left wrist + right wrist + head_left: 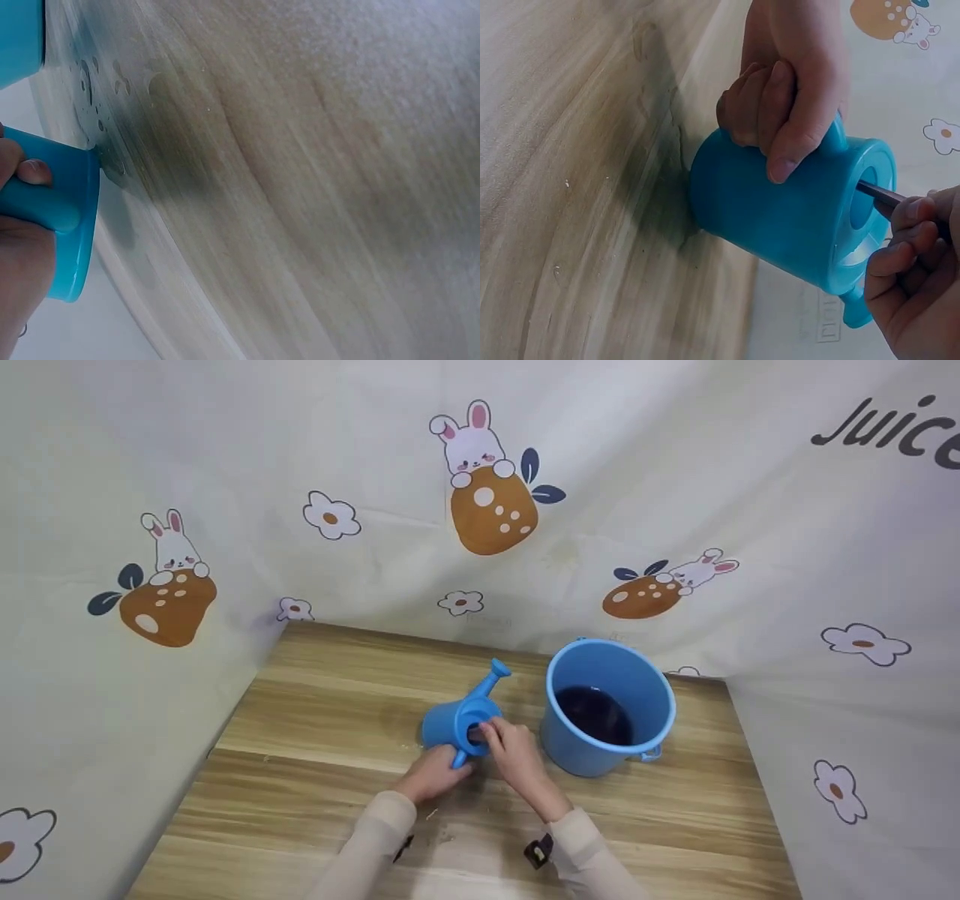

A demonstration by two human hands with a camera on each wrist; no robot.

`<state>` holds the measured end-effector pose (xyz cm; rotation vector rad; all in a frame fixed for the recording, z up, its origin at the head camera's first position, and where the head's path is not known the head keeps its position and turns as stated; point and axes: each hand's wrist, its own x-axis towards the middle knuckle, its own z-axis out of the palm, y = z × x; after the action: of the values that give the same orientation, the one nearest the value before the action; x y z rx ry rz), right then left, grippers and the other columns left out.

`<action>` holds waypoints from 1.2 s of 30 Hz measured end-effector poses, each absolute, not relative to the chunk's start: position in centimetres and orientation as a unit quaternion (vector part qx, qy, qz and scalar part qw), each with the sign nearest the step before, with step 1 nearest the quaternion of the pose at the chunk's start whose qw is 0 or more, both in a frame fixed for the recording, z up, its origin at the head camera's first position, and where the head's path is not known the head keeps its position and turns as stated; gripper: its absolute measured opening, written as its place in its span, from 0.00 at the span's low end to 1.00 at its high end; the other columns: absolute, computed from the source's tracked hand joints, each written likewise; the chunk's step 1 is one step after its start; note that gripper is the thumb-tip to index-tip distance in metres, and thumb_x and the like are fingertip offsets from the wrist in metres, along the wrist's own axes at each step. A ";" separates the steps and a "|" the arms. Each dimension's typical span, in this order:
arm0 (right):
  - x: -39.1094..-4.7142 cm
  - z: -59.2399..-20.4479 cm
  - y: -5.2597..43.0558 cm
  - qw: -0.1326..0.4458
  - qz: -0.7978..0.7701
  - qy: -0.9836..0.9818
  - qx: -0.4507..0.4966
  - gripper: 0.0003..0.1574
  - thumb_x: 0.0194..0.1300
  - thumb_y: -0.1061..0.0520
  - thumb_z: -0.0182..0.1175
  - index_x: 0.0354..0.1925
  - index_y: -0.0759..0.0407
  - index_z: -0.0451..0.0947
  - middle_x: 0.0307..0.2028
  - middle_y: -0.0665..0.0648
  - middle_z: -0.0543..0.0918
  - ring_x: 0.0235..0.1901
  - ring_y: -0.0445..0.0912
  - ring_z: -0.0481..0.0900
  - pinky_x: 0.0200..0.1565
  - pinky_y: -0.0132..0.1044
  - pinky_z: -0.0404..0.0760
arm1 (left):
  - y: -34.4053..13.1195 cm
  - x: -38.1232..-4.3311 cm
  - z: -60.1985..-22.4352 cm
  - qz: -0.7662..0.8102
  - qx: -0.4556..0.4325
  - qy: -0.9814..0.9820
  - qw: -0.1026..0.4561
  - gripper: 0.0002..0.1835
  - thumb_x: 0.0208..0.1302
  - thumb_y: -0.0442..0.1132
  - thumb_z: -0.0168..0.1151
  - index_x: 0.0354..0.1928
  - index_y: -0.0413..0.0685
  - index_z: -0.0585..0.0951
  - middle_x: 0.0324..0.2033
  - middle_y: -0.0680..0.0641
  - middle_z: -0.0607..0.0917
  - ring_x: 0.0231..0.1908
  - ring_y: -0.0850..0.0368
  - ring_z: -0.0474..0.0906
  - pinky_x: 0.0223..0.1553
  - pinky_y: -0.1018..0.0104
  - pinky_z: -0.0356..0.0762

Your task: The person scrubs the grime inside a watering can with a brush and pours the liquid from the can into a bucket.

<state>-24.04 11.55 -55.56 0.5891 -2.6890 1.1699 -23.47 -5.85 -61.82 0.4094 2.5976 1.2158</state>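
Note:
A blue watering can point(442, 726) stands on the wooden table, its spout pointing away and to the right. My left hand point(433, 776) grips the can's handle, fingers curled round it; the left wrist view catches only part of that hand point(22, 247) beside the can's base. Over the can's top opening, my right hand point(517, 754) pinches a thin, dark, stick-like thing point(881, 195). Its far end goes into the opening and is hidden inside, so its kind cannot be told.
Right of the can stands a blue bucket point(585, 754) with dark liquid point(596, 716) in it. Water drops point(86, 82) lie on the wooden table point(300, 802). A printed cloth point(375, 570) hangs behind the table and along its sides.

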 end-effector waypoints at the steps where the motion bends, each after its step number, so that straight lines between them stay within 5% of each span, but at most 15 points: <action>1: -24.0 -55.6 11.6 0.072 0.390 -0.897 0.194 0.19 0.76 0.55 0.52 0.25 0.58 0.72 0.17 0.44 0.62 0.18 0.36 0.62 0.23 0.28 0.64 | -5.8 -23.4 -61.8 0.415 0.140 0.891 0.121 0.20 0.64 0.43 0.57 0.17 0.56 0.62 0.13 0.60 0.62 0.16 0.65 0.58 0.21 0.72 0.58; 13: -23.4 -54.4 13.0 0.027 0.436 -0.883 0.169 0.15 0.77 0.56 0.50 0.33 0.60 0.78 0.17 0.55 0.76 0.16 0.35 0.68 0.24 0.30 0.71 | -5.9 -23.4 -61.8 0.424 0.127 0.887 0.131 0.20 0.65 0.45 0.58 0.17 0.57 0.63 0.13 0.60 0.63 0.16 0.65 0.60 0.21 0.71 0.60; 23: -22.9 -53.5 14.0 -0.016 0.469 -0.869 0.157 0.16 0.78 0.55 0.48 0.35 0.61 0.77 0.15 0.46 0.70 0.16 0.35 0.68 0.23 0.29 0.69 | -6.0 -23.4 -61.7 0.424 0.114 0.888 0.134 0.20 0.66 0.46 0.58 0.18 0.56 0.64 0.14 0.60 0.63 0.17 0.65 0.61 0.21 0.70 0.60; 36: -23.3 -54.2 12.8 -0.032 0.480 -0.863 0.155 0.15 0.77 0.58 0.48 0.35 0.63 0.77 0.16 0.55 0.74 0.16 0.36 0.68 0.22 0.29 0.68 | -5.9 -23.4 -61.8 0.422 0.132 0.889 0.120 0.21 0.66 0.46 0.57 0.17 0.57 0.62 0.13 0.60 0.62 0.16 0.66 0.59 0.21 0.71 0.59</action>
<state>-23.26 12.80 -54.24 0.4954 -2.7670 1.5397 -23.42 -5.85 -61.84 0.3856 2.5975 1.2316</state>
